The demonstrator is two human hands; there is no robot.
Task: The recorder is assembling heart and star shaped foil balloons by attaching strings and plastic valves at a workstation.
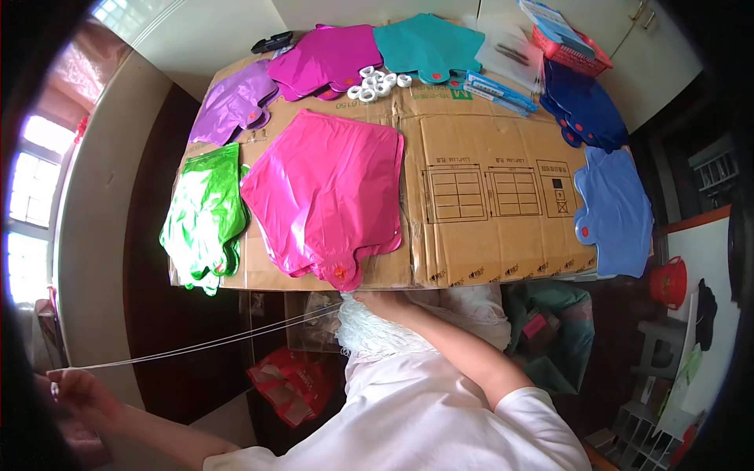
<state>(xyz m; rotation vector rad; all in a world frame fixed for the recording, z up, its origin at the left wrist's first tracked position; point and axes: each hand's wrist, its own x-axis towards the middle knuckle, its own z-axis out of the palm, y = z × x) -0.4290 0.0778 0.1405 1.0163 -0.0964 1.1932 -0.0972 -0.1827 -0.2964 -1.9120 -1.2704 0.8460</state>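
Left hand: the left hand (75, 386), far out at the lower left, is clenched on the end of the white string (212, 342).
Right hand: the right hand (377, 301) sits at the near edge of the bench, just below the pink balloon's neck; whether it is pinching the string I cannot tell.
String: stretched taut between the two hands, running below the cardboard sheet (487, 196).
Pink foil balloon (330, 196): flat on the cardboard, its neck toward the person.
Green foil balloons (204, 216): stacked at the left edge.
Others: purple balloon (232, 102), teal balloon (428, 47), blue balloon (616, 212), white tape rolls (377, 82).
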